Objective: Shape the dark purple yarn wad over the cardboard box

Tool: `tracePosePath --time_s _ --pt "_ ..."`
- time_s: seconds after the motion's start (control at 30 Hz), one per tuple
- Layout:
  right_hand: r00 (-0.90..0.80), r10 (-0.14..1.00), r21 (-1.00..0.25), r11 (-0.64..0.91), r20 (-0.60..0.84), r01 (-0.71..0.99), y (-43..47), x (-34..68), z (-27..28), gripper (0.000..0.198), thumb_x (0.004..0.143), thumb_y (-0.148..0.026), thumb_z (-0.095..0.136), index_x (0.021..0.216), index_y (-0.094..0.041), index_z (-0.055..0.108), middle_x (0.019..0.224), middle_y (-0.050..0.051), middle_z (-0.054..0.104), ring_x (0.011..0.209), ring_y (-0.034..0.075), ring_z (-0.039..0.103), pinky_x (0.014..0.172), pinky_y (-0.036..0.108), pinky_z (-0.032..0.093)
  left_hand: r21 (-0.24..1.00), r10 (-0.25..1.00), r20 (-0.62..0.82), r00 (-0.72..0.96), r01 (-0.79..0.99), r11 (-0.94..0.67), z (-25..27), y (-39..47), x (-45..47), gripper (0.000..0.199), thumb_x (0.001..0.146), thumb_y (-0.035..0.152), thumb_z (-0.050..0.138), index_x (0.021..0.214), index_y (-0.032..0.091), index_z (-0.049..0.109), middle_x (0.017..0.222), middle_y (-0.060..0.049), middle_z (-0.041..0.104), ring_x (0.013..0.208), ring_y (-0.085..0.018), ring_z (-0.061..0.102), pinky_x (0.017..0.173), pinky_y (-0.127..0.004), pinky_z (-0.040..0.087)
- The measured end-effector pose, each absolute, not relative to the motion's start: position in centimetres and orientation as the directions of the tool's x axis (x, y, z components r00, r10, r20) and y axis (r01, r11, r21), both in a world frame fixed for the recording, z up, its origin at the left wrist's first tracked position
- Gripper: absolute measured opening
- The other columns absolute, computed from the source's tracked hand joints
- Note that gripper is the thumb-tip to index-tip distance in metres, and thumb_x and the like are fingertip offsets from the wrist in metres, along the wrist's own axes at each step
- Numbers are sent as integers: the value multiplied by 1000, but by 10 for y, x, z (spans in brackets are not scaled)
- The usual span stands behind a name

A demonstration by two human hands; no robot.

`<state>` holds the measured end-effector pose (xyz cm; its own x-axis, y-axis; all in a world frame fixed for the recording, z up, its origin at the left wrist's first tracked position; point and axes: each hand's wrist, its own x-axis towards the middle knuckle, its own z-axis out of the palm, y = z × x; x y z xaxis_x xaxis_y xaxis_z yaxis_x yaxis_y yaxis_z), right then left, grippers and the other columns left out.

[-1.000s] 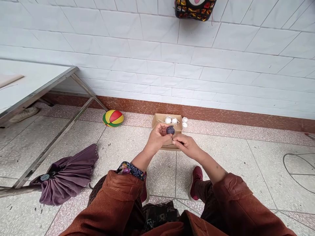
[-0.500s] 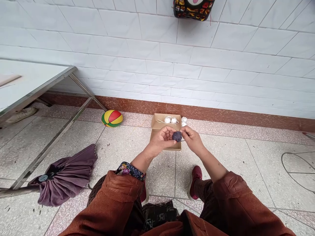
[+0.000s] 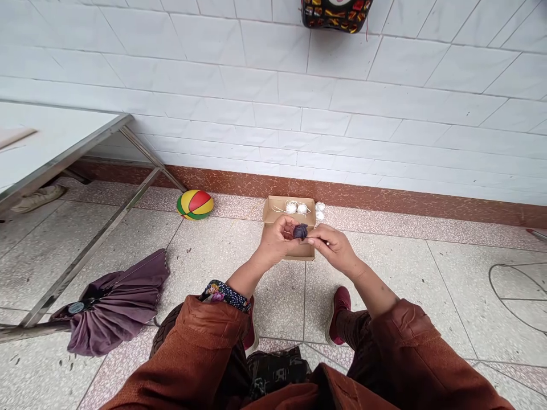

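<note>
A small ball of dark purple-grey yarn is held between the thumb and fingers of my left hand. My right hand is beside it on the right, thumb and fingers pinched together at the ball's edge on what looks like its strand. Below and behind my hands lies an open cardboard box on the floor, partly hidden by them. White yarn balls with a loose strand lie in its far part. More white balls rest just right of the box.
A striped ball lies left of the box near the tiled wall. A metal-framed table stands at left, with a folded purple umbrella beside its leg. A wire frame is on the floor at right.
The yarn ball has turned and shifted slightly left in my left hand. My right hand has moved a little downward, and its fingers have come round from the ball's upper edge to its lower right.
</note>
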<state>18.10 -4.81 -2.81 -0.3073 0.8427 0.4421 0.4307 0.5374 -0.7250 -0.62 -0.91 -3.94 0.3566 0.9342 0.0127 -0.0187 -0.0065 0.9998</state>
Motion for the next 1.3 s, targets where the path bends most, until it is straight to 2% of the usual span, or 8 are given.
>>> tracePosePath --time_s 0.1,0.23,0.4,0.53,0.7,0.93,1.13,1.3 --pt "-195 881 -752 471 432 461 -42 186 -29 20 97 -34 55 86 -23 67 79 3 66 76 18 60 72 32 48 1000 851 -7 525 -14 17 -37 -15 -6 33 67 19 75 94 19 56 86 1 61 74 -11 57 71 -27 45" --pt "-69 924 -816 365 376 448 -37 182 -38 20 96 -34 54 83 -22 63 77 2 62 73 17 57 69 29 46 971 794 0 608 -189 144 -31 -20 -5 38 66 16 77 97 20 56 90 1 62 80 -11 58 74 -26 46" --pt "-129 950 -826 310 283 470 -39 172 -49 18 96 -29 47 84 -21 56 74 -1 58 66 14 53 63 25 42 914 904 6 428 -370 169 -31 -16 -2 40 63 14 80 95 20 58 90 1 62 82 -10 58 77 -24 45" --pt "-241 923 -764 384 300 518 -43 169 -49 19 97 -27 47 81 -21 54 75 0 59 69 15 54 67 26 43 920 953 -17 303 -368 133 -36 -13 -1 39 63 13 78 96 20 59 88 2 63 82 -10 58 78 -24 44" --pt "-410 848 -725 510 336 463 -51 166 -39 15 99 -27 49 93 -21 61 87 2 65 78 15 59 74 28 47 952 982 -55 180 -286 106 -39 -10 -1 37 62 12 75 95 20 59 85 3 64 78 -10 58 77 -25 44" --pt "-192 866 -748 496 461 442 -44 174 -29 12 96 -26 56 90 -23 66 82 2 66 78 17 60 74 31 48 982 920 -59 387 -145 124 -35 -13 -1 37 62 16 79 92 19 56 87 2 63 78 -10 57 75 -26 44" --pt "-102 923 -834 379 370 402 -35 180 -34 13 93 -25 60 83 -22 66 78 1 64 75 16 58 70 30 46 960 750 -58 659 -169 223 -28 -22 -11 33 68 12 75 95 19 58 85 2 63 77 -11 58 73 -27 44" --pt "-101 954 -851 299 284 433 -36 176 -40 12 93 -24 57 83 -22 62 77 0 62 72 15 56 67 28 44 912 836 0 549 -343 225 -24 -21 -18 43 67 11 79 104 23 60 97 0 64 86 -12 59 76 -25 45"
